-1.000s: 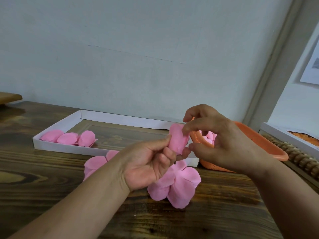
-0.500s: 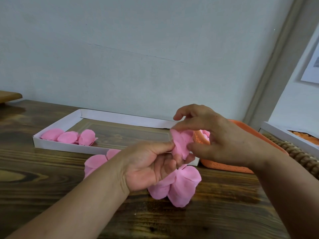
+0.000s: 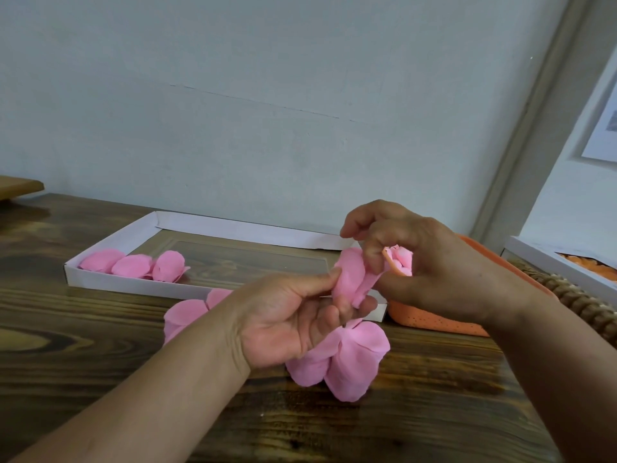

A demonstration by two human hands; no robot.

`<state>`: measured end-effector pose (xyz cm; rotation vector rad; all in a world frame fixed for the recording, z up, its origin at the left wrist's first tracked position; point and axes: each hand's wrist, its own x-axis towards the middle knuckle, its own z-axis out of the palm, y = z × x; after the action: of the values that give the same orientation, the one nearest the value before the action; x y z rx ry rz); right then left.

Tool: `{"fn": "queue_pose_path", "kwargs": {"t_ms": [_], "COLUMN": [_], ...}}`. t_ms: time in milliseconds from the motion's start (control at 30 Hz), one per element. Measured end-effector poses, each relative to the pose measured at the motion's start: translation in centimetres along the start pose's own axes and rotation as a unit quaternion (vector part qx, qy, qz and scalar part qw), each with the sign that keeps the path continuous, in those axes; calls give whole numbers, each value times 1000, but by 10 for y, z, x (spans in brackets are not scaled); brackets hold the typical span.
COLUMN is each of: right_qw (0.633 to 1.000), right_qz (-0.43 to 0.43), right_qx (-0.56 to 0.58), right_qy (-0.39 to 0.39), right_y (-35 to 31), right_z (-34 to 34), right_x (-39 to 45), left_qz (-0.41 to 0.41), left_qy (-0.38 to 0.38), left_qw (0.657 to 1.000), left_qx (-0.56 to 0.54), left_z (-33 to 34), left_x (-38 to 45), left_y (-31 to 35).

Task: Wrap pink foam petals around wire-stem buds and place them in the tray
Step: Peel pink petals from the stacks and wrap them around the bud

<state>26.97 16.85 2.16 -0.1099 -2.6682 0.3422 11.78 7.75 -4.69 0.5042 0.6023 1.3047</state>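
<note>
We hold the bud [image 3: 347, 275] above the table, in front of the tray [image 3: 140, 285]. Our left hand [image 3: 287, 315] pinches it between thumb and fingertips; our right hand [image 3: 417, 262] pinches the petal [image 3: 365, 286] against its side. We should probably pull that petal snug and overlap its edge (the wire is hidden) before letting go.

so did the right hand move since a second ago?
Yes. The right hand shifted slightly left, toward the white tray's near-right corner, staying on the pink bud.
</note>
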Motion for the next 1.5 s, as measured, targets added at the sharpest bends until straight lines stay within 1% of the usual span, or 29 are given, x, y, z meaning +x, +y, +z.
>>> {"fn": "queue_pose_path", "kwargs": {"t_ms": [133, 267, 367, 467, 633, 800, 967, 1033, 1233, 1367, 1500], "right_qw": [999, 998, 993, 989, 987, 988, 995, 997, 996, 988, 989], "right_qz": [-12, -44, -87, -98, -89, -96, -84, -74, -63, -103, -77], "right_qx": [19, -17, -77, -107, -128, -110, -49, -26, -41, -92, -107], "right_qy": [35, 45, 25, -18, -48, -45, -20, -23, -37, -74, -74], "right_y": [1, -2, -6, -9, -5, 1, 2, 3, 5, 4, 2], "right_z": [4, 5, 5, 3, -2, -5, -5, -6, -7, -5, -8], "right_x": [-1, 1, 3, 4, 4, 6, 5, 4, 5, 9, 8], "left_qz": [-12, -25, -43, -44, -33, -29, -25, -20, -18, -14, -22], "left_qy": [-16, -24, -39, -45, -41, -35, -35, -25, -13, 8, 3], "left_qw": [999, 998, 998, 998, 998, 999, 999, 999, 999, 1000, 999], "left_qx": [-44, -42, -35, -21, -20, -29, -34, -38, -36, -25, -26], "left_z": [0, 0, -2, -3, -3, -2, -2, -2, -1, -1, 1], "left_x": [-2, -1, 0, 0, 0, 0, -1, -1, -2, -2, -1], "left_y": [2, 4, 3, 2, 2, 4, 4, 5, 5, 4, 2]}}
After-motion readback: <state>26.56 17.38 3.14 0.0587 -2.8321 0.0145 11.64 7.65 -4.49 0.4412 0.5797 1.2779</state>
